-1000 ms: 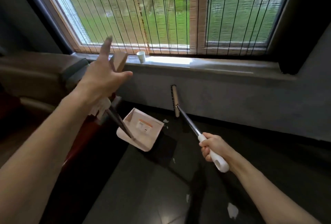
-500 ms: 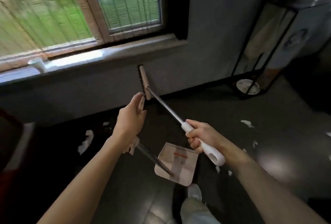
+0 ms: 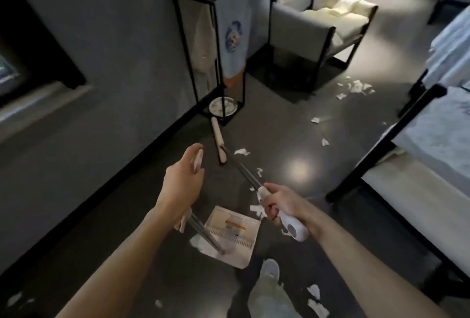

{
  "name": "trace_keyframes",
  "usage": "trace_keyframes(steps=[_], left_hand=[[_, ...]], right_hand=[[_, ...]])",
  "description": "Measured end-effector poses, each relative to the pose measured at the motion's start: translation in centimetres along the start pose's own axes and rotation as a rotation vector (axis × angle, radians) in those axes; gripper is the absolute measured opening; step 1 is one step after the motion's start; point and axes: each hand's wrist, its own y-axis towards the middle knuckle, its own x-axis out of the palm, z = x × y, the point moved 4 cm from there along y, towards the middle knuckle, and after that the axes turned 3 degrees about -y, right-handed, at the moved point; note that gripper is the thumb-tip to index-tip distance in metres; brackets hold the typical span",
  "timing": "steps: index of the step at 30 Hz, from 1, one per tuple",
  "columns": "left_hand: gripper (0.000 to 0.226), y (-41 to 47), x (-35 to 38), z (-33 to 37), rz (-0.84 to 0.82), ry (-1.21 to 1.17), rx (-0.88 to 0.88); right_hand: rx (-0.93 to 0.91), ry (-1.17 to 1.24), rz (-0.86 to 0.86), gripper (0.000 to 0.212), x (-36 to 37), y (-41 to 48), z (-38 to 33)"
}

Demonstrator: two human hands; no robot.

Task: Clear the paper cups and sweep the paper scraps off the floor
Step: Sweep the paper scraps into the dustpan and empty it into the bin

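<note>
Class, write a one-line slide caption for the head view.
Right hand grips the broom; left hand holds the dustpan; paper scraps litter the floor.

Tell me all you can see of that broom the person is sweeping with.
The broom has a thin dark metal-looking shaft, a white plastic-looking handle with a hole at its end, and a narrow pale head with dark bristles. The right hand is closed around the handle. The shaft slopes forward and down to the head, which sits low at the dark floor, near the foot of a black-framed stand. Whether the bristles touch the floor is unclear. Paper scraps lie beside it.
</note>
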Motion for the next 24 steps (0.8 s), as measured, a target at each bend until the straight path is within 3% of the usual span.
trace_keyframes(steps=[4,13,19,24], left_hand=[[0.05,6.8,4.7,5.8,-0.099,0.013,0.071],[0.056,22.3,14.4,18.9,-0.115,0.035,0.245],[0.059,34.1,23.2,26.6,-0.203,-0.021,0.308],[0.057,45.9,31.3,31.8,-0.24,0.0,0.393]], right_hand=[[-0.026,0.097,0.09,0.029,-7.7,2.0,-3.4],[-0.028,0.365,0.206,0.029,-23.7,5.9,-12.4],[-0.075,0.424,0.312,0.05,-34.7,10.7,-18.5],[-0.083,0.436,0.366,0.028,-45.5,17.1,-24.9]])
